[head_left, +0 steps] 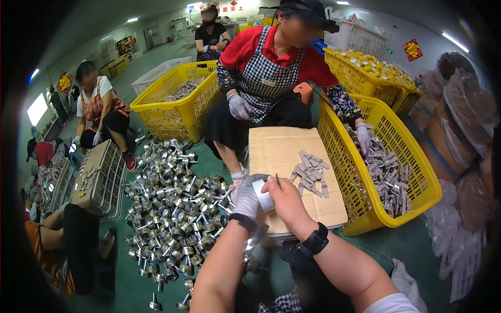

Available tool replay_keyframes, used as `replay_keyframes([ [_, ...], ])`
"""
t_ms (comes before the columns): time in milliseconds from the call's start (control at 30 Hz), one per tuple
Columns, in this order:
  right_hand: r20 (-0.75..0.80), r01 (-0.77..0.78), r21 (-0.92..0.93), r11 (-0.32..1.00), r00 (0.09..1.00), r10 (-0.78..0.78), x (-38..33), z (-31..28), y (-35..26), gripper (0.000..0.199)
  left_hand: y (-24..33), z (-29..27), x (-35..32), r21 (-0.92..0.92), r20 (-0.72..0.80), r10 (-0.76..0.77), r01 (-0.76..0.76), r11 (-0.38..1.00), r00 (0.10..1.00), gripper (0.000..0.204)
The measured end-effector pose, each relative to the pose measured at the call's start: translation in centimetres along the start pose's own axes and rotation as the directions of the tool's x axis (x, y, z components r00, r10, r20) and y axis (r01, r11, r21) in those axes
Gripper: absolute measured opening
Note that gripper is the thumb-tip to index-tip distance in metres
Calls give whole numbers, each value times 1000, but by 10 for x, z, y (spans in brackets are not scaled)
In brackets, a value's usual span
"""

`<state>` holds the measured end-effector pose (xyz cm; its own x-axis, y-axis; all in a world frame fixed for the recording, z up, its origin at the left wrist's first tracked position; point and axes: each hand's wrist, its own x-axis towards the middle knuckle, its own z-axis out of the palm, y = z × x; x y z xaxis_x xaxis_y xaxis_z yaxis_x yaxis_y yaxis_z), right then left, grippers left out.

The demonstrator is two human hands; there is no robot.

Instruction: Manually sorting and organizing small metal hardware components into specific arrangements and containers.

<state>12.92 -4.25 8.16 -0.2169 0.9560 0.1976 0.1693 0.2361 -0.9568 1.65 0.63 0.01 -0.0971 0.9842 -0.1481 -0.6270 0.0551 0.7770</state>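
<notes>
Forearms (221,263) foremost, right hand (286,201) overlapping cardboard (276,148); yellow crate (373,206) alongside.

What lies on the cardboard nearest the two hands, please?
Flat grey pieces lie on the right half of the cardboard. The left hand and right hand cover part of its near side; anything there is hidden.

Factory workshop, shared by several co-workers (248,44). Aprons (271,70) and work gloves (239,107) worn. Green floor (130,279) partly covered by loose heap of metal parts (175,216). Large yellow crates (193,116) filled with small pieces (389,182) in bulk. Cardboard-topped table (271,151) strewn with flat grey pieces (310,175). Wide hall lit by ceiling strip lights (455,43); red lettering (230,8) mounted on far wall (251,10). Plastic-wrapped goods (459,117) stacked at right. Farther crate (355,76) heaped with yellow parts (368,62).
</notes>
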Motion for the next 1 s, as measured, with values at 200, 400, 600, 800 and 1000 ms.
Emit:
replay_keyframes([
  [200,103,-265,55,963,961,258,4,1,20,30,4,-1,3,-26,-63,-86,84,996,994,22],
  [400,181,-149,-85,985,970,162,-1,15,23,33,-10,-25,21,215,31,-29,22,976,999,33],
  [600,169,-149,-96,984,972,164,0,22,35,33,-5,-25,22,175,182,-119,87,981,976,28],
  [800,167,-67,-83,994,983,80,-1,27,35,36,-4,-33,24,45,234,-115,107,993,965,27],
  [1000,176,-56,-89,994,982,71,-2,25,33,36,-3,-28,21,153,157,-110,86,984,981,30],
])
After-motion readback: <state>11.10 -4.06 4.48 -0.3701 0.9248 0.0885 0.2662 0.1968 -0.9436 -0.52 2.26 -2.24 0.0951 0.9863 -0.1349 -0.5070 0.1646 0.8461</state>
